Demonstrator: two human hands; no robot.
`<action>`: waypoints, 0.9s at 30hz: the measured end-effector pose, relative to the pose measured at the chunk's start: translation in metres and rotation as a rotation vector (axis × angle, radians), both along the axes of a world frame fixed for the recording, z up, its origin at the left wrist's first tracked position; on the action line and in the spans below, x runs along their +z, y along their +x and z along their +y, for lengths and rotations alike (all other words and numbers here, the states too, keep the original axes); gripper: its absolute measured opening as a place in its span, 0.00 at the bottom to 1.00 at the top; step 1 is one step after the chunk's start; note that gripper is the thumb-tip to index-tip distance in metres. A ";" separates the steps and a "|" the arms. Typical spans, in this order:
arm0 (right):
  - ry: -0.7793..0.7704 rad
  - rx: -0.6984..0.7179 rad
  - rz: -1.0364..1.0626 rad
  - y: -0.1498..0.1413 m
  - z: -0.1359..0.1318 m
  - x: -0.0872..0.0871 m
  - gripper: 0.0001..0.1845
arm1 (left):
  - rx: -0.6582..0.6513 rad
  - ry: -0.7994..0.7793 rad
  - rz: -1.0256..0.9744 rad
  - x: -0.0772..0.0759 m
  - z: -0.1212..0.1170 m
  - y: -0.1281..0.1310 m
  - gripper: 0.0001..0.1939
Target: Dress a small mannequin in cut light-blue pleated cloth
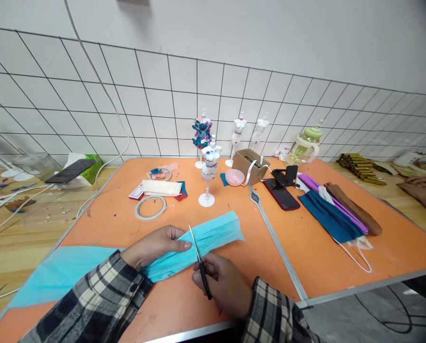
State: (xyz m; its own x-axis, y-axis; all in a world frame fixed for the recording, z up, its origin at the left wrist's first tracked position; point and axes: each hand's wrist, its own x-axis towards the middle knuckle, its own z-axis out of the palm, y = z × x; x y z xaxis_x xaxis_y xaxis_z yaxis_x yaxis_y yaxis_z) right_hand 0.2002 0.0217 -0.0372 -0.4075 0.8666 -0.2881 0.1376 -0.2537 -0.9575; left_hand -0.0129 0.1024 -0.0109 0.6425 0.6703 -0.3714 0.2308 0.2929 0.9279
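A long strip of turquoise crepe paper [220, 232] slants across the front of the orange table. My left hand [159, 246] grips it near its middle, thumb on top and fingers beneath. In my right hand [227, 286] is a pair of scissors [201, 267] with black handles. Their blades lie over the strip just right of my left thumb, pointing away from me. Whether they have cut into it, I cannot tell. A wider turquoise sheet [66, 269] spreads out under my left forearm. Beyond the strip stands a small white dress form [210, 164].
Rolls of tape [150, 208] and folded cream paper [162, 187] lie behind my left hand. A pink bowl [234, 177], a cardboard box [250, 164] and a phone [282, 194] sit farther right, near folded coloured papers [332, 216]. Another person's hand [425, 190] rests at the far right.
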 end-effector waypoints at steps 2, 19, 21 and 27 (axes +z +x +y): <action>-0.020 0.002 0.008 0.000 0.000 0.000 0.09 | -0.030 -0.009 -0.021 -0.001 0.000 0.000 0.19; 0.000 0.020 0.115 -0.001 0.002 -0.009 0.14 | -0.093 0.030 0.002 -0.003 0.000 -0.004 0.17; -0.017 0.028 0.119 -0.001 0.002 -0.011 0.15 | -0.093 0.033 0.034 -0.004 0.001 -0.005 0.17; -0.011 0.031 0.135 -0.002 0.001 -0.013 0.13 | -0.079 0.011 0.072 -0.004 0.000 -0.005 0.16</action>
State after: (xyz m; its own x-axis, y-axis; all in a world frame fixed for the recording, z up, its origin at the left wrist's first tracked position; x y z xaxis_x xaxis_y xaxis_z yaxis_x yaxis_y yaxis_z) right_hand 0.1984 0.0229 -0.0504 -0.4696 0.8502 -0.2379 0.0152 -0.2617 -0.9650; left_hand -0.0179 0.1025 -0.0147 0.6654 0.6228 -0.4116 0.3192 0.2612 0.9110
